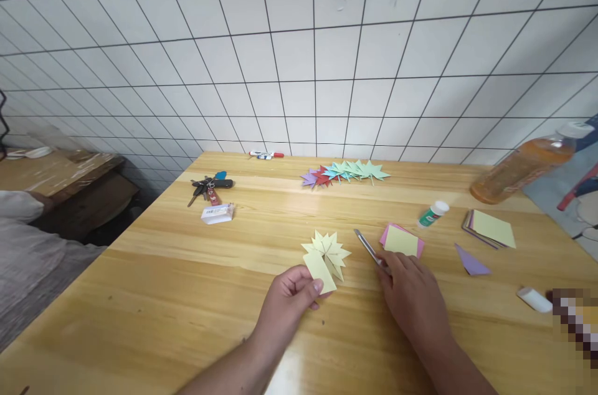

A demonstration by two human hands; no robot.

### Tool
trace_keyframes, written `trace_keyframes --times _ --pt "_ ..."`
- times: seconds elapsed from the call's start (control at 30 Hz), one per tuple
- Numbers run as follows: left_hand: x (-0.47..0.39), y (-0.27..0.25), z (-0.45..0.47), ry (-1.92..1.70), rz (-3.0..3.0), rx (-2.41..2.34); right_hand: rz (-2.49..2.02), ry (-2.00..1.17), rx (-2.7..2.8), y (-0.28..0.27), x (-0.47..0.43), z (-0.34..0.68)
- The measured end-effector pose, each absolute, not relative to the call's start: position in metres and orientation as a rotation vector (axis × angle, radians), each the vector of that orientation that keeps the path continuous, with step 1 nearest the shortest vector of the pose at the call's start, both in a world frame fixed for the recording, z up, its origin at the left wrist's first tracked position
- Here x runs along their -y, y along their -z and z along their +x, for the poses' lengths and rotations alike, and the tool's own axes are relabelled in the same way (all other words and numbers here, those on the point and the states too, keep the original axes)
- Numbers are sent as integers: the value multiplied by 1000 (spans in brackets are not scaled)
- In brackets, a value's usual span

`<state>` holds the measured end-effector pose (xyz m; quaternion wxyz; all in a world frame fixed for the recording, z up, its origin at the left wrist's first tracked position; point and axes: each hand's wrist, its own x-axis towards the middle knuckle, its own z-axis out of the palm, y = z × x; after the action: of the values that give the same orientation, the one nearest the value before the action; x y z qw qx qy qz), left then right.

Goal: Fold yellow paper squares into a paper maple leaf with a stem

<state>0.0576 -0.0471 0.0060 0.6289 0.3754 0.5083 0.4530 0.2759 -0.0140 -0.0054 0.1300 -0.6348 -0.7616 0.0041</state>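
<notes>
My left hand point(296, 292) pinches a folded yellow piece of paper point(320, 271) between thumb and fingers. Just behind it lies a leaf shape of folded yellow paper point(332, 247), partly covered by that piece. My right hand point(413, 292) is closed over the rear end of a utility knife point(367, 247), whose tip points away to the left. Beyond the right fingers sits a small stack of yellow and pink paper point(402, 241). To the right are a glue stick point(433, 214) and a purple paper triangle point(471, 261).
Finished-looking paper leaves point(346, 172) in several colours lie near the tiled wall, with markers point(266, 155) to their left. Keys point(208, 186) and a small white box point(217, 214) are at left. A paper stack point(493, 228), bottle point(523, 164) and white cap point(535, 299) stand right.
</notes>
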Motion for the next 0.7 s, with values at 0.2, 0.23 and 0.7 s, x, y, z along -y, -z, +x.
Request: trace_keyframes --times 0.2,0.23,0.7 --pt "44 -3 53 -1118 805 -1130 -1928 -210 2166 6 17 277" --pt "43 -3 52 -1123 787 -1129 -1937 -256 2155 6 17 278" --pt "38 -6 51 -1152 388 -1072 -1847 -265 1998 -3 28 269"
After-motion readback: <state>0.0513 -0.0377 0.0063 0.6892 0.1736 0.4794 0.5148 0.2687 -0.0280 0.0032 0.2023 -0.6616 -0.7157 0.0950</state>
